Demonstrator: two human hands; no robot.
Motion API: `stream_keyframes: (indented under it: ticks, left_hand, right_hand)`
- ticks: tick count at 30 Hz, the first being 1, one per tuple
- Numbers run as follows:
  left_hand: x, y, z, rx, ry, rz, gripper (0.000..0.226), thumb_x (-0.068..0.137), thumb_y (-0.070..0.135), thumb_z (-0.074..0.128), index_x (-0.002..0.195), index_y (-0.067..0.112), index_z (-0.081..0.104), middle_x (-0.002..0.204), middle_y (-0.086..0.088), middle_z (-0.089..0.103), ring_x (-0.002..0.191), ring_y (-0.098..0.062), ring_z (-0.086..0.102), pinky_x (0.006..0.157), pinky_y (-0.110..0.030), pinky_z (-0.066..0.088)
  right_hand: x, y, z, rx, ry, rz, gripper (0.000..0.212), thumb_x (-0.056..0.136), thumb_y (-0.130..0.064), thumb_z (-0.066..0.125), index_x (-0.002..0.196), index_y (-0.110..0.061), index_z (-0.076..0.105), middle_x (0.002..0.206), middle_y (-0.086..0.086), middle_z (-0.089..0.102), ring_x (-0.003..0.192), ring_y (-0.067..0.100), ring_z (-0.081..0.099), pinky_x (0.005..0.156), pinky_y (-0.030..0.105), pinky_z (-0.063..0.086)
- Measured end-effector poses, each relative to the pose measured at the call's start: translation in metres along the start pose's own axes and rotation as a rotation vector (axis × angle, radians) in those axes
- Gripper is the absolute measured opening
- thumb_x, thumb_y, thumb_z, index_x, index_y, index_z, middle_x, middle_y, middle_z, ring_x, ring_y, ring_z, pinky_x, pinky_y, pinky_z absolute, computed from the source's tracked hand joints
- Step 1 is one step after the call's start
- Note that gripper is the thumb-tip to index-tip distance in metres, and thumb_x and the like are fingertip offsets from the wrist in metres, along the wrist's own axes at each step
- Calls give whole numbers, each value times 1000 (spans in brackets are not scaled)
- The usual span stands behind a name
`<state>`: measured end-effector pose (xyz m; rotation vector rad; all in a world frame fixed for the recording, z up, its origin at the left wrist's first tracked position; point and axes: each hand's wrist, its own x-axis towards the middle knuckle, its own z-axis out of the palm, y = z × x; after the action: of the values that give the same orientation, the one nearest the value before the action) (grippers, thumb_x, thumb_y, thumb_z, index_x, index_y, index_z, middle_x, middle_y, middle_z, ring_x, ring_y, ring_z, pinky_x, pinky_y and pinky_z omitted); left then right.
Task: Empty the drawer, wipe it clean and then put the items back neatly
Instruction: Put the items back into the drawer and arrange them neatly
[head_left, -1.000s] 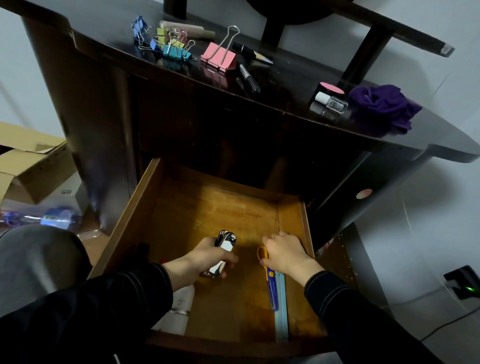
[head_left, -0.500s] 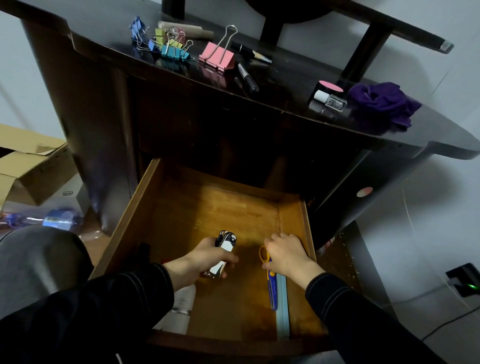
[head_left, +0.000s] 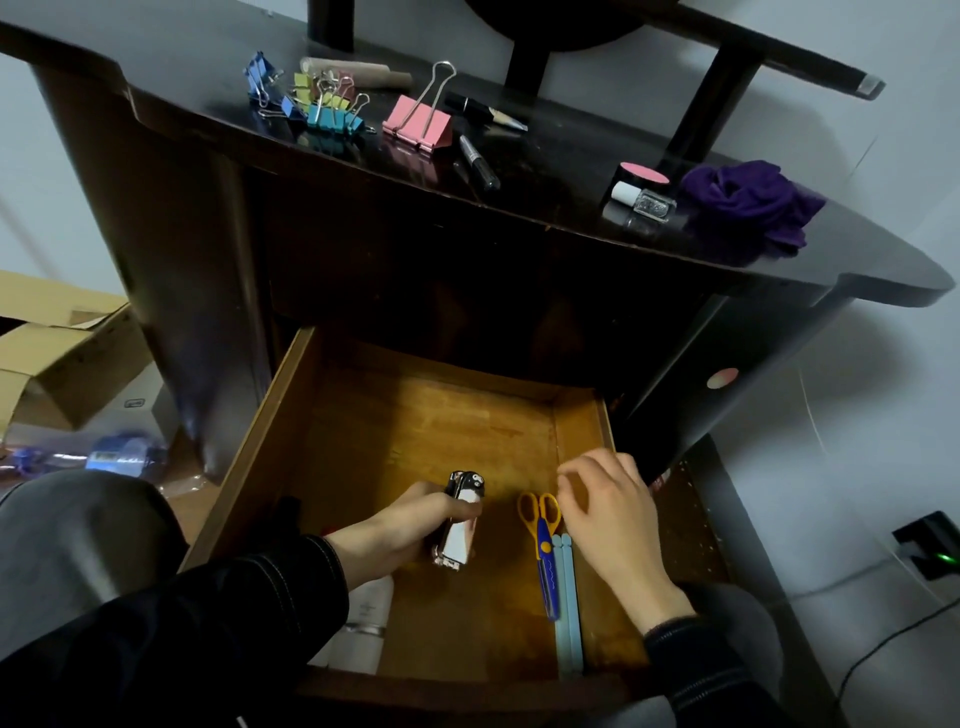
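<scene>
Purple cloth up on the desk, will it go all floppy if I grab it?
Probably floppy: the cloth lies crumpled in soft folds. It likely feels light, being a small bunched heap. It shouldn't roll, since it sits slumped on the desk.

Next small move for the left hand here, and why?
Likely lay the stapler flat on the drawer floor, left of the scissors: the left hand grips it low in the drawer, and the scissors lie straight beside the blue sticks.
</scene>
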<state>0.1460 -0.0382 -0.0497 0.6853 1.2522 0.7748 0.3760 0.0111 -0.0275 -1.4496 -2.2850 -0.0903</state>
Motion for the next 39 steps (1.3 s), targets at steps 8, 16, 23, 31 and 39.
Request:
stream_keyframes:
  ticks: [8,16,23,31,39]
  left_hand:
    - [5,-5,22,117,18,-18,62,88,9,73,141,10,40,115,-9,65,100,-27,68,74,-41,62]
    - [36,-20,60,402,79,40,56,89,16,69,136,21,41,105,6,55,89,-13,62,63,-37,62]
    - [49,-29,67,515,168,106,44,89,24,69,123,16,42,100,-4,63,85,-16,65,54,-27,53]
    - [47,-23,56,773,168,236,48,86,21,73,130,11,55,120,-6,62,106,-20,62,77,-26,49]
    - [42,-18,49,1105,4,364,46,80,22,76,123,13,64,106,-2,57,105,-15,49,84,-29,49]
  right_hand:
    - [-7,21,4,111,-136,254,51,96,-22,63,144,-22,47,159,-2,21,120,17,55,87,25,54]
    - [-8,16,0,90,-110,263,16,94,-15,60,110,-19,64,159,-1,24,115,20,59,83,32,56]
    - [-8,16,-2,68,-129,266,15,94,-11,60,107,-17,64,161,0,22,114,21,58,83,32,56]
    - [-9,15,-1,18,-127,256,11,94,-12,61,103,-14,66,160,4,26,109,26,61,80,33,58]
    - [-9,12,-2,-12,-140,249,9,94,-12,61,102,-14,66,160,6,27,105,25,62,75,27,54]
